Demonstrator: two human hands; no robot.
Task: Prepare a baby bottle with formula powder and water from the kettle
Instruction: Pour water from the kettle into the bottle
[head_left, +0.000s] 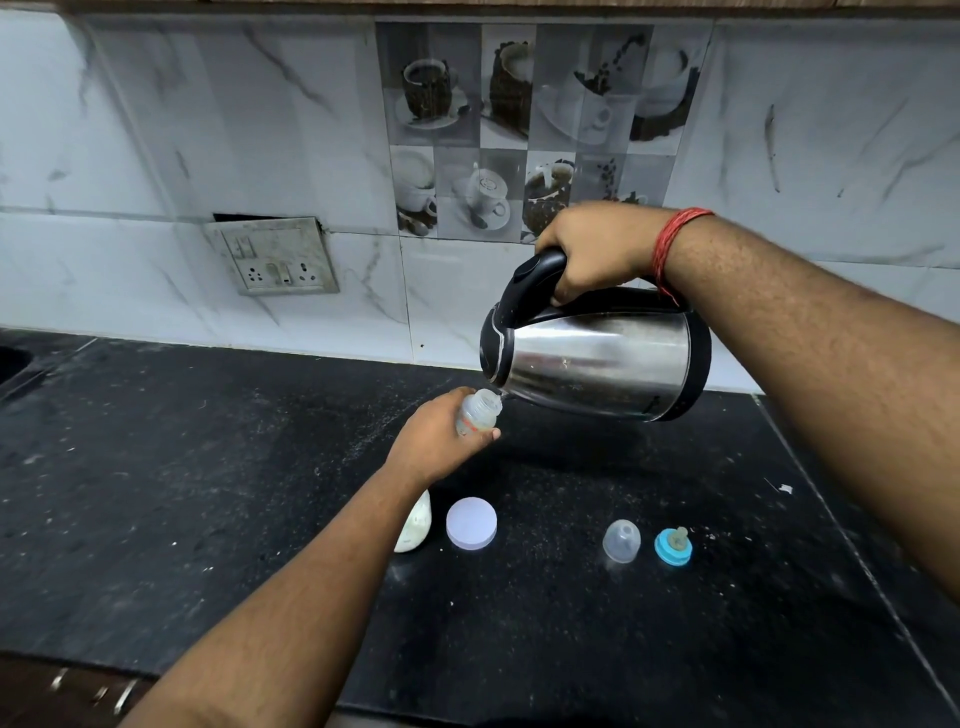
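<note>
Two hands busy here: my right hand (592, 249) has its fingers wrapped round the handle of the steel electric kettle (597, 358), tipped hard so the spout sits right at the mouth of the baby bottle (478, 413). My left hand (441, 441) curls round the bottle body, held just above the black countertop (208, 493). I'd keep the tilt gentle, spout over that narrow neck, bottle upright.

Can't tell how full the bottle is, maybe something pale low down. A white formula container (415, 525) sits open behind my forearm, its lid (471, 522) beside it. The clear cap (621, 540) and blue-ringed teat (673, 545) wait further right.
</note>
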